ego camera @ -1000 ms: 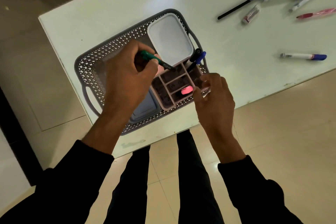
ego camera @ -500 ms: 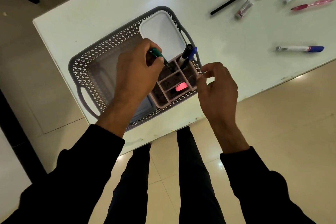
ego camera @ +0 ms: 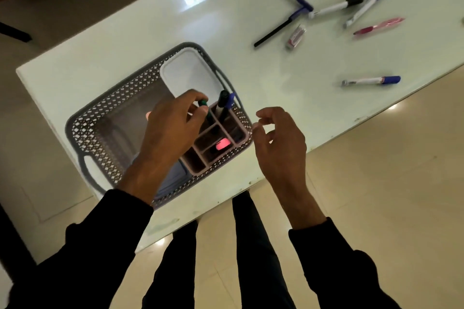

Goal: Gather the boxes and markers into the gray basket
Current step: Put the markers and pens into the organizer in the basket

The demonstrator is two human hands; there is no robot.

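Note:
The gray perforated basket (ego camera: 108,110) sits at the near left of the white table. Inside it are a white lidded box (ego camera: 187,74), a bluish box (ego camera: 173,180) partly under my left arm, and a pink divided organizer (ego camera: 241,137) holding two upright markers (ego camera: 224,101) and a pink item (ego camera: 222,144). My left hand (ego camera: 173,130) pinches a green marker (ego camera: 204,105) and holds it tip-down into a far compartment of the organizer. My right hand (ego camera: 281,140) hovers just right of the basket, fingers curled and apart, holding nothing.
Several loose markers and pens lie at the far right of the table, among them a blue-capped marker (ego camera: 371,80), a black pen (ego camera: 273,32), a pink pen (ego camera: 379,25) and a small pink eraser (ego camera: 296,36). The table's near edge (ego camera: 326,140) runs diagonally, with floor tiles below.
My left hand has tipped the green marker from slanted to nearly upright over the organizer. My right hand has lifted off the organizer's edge and drifted right.

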